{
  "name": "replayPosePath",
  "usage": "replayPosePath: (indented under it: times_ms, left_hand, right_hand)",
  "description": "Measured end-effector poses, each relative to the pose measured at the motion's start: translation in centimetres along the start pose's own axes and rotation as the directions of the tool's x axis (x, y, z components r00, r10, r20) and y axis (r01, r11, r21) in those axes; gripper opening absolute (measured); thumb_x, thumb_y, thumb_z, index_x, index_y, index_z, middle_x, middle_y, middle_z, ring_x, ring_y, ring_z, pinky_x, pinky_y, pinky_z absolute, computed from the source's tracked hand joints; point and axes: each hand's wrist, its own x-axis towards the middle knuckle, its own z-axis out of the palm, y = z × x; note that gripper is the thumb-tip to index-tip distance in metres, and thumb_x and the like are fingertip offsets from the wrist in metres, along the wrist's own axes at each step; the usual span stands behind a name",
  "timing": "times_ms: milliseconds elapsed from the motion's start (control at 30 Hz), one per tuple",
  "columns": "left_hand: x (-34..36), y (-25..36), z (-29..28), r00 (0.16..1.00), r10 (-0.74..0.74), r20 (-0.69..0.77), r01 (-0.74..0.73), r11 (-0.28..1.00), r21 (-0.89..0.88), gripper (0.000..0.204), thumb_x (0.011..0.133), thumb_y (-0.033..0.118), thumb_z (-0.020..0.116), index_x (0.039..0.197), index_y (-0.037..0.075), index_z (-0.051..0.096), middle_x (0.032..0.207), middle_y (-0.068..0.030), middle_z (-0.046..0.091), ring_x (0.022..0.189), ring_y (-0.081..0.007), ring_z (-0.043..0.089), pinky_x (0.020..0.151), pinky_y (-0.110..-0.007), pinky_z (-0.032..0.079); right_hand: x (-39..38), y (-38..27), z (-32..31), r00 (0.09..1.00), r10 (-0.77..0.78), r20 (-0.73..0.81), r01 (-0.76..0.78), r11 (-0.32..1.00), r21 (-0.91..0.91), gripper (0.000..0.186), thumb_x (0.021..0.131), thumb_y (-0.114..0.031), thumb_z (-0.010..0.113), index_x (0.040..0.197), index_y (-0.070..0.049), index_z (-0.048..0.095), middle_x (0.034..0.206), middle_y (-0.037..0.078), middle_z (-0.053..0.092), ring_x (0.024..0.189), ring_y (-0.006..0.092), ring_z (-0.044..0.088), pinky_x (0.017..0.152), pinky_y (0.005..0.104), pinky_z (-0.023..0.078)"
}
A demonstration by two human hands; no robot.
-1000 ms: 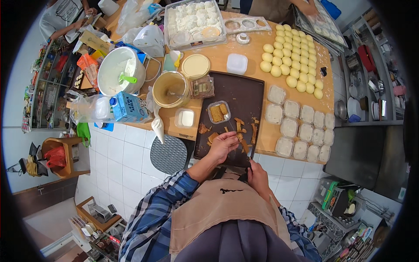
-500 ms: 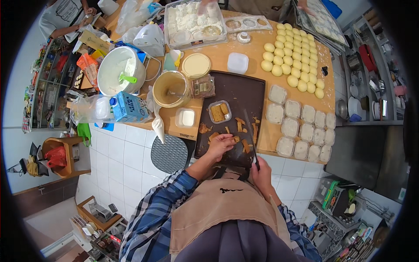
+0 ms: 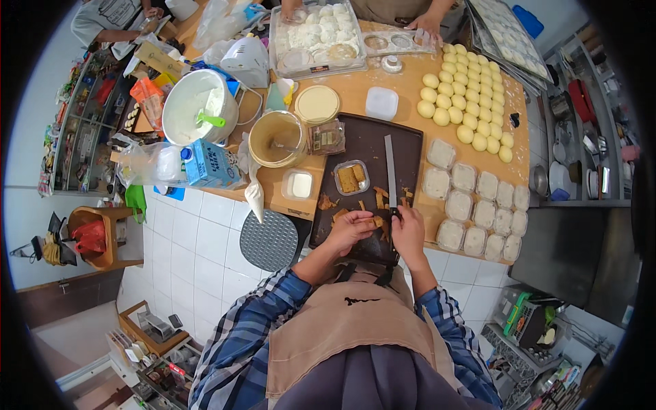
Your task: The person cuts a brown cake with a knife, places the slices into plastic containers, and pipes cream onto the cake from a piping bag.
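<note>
A long knife [image 3: 391, 164] stands in my right hand [image 3: 408, 236], its blade pointing away from me over the dark brown baking tray [image 3: 362, 140]. My left hand [image 3: 350, 234] pinches a small piece of brown cake [image 3: 378, 221] near the tray's front edge, left of the knife handle. Thin brown trimmings lie on the tray around both hands. Beyond my left hand, a clear plastic container [image 3: 367, 189] on the tray holds cut cake pieces [image 3: 349, 180].
Lidded tubs [image 3: 451, 234] and rows of pale dough balls [image 3: 471, 96] cover the table's right side. At left stand a beige bucket [image 3: 277, 140], a white mixing bowl [image 3: 183, 113], a milk carton [image 3: 208, 167] and a piping bag [image 3: 253, 198]. Another person's hand [image 3: 427, 27] is at the far edge.
My right hand has moved forward from the tray's front edge, and the knife now points straighter ahead. The other person's hand has come down by the pale strip with round holes.
</note>
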Motion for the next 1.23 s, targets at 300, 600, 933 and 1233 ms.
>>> replayPosePath:
  times_ms: [300, 600, 933, 1233]
  left_hand:
    - [-0.1, 0.4, 0.4, 0.998, 0.018, 0.056, -0.021, 0.998, 0.057, 0.03, 0.082, 0.002, 0.063, 0.109, 0.001, 0.052, 0.097, -0.0071, 0.06, 0.085, -0.0153, 0.062, 0.072, -0.026, 0.052]
    - [0.7, -0.6, -0.6, 0.99, 0.133, -0.039, -0.107, 0.912, 0.395, 0.028, 0.08, 0.007, 0.065, 0.105, 0.0, 0.056, 0.089, -0.008, 0.061, 0.083, -0.0164, 0.063, 0.07, -0.026, 0.051]
    - [-0.1, 2.3, 0.2, 0.633, 0.721, 0.284, -0.384, -0.026, 0.923, 0.028, 0.068, 0.012, 0.069, 0.094, 0.002, 0.062, 0.088, -0.0111, 0.059, 0.085, -0.0286, 0.053, 0.074, -0.038, 0.044]
    - [-0.1, 6.5, -0.8, 0.607, 0.656, 0.449, -0.259, -0.371, 0.892, 0.036, 0.068, 0.023, 0.07, 0.1, 0.007, 0.061, 0.105, -0.0093, 0.056, 0.101, -0.0265, 0.048, 0.087, -0.042, 0.036]
  right_hand:
    - [0.5, 0.4, -0.1, 0.947, -0.147, 0.286, 0.003, 0.893, 0.45, 0.023, 0.08, -0.002, 0.061, 0.102, 0.001, 0.062, 0.094, 0.009, 0.062, 0.087, 0.0181, 0.06, 0.076, 0.027, 0.047]
    - [2.5, 1.8, 1.5, 0.967, 0.104, 0.234, -0.227, 0.77, 0.596, 0.019, 0.076, -0.004, 0.065, 0.095, -0.001, 0.065, 0.086, 0.01, 0.065, 0.076, 0.0152, 0.061, 0.068, 0.0276, 0.048]
    - [8.3, -2.3, 3.4, 0.991, -0.003, 0.136, -0.054, 0.909, 0.412, 0.017, 0.076, -0.009, 0.064, 0.092, -0.001, 0.064, 0.086, 0.013, 0.065, 0.075, 0.0214, 0.063, 0.07, 0.0318, 0.05]
    - [7.2, -5.4, 4.9, 0.999, -0.014, -0.033, 0.016, 0.998, 0.06, 0.016, 0.078, -0.015, 0.065, 0.09, -0.005, 0.064, 0.089, 0.011, 0.062, 0.096, 0.0218, 0.058, 0.083, 0.0361, 0.045]
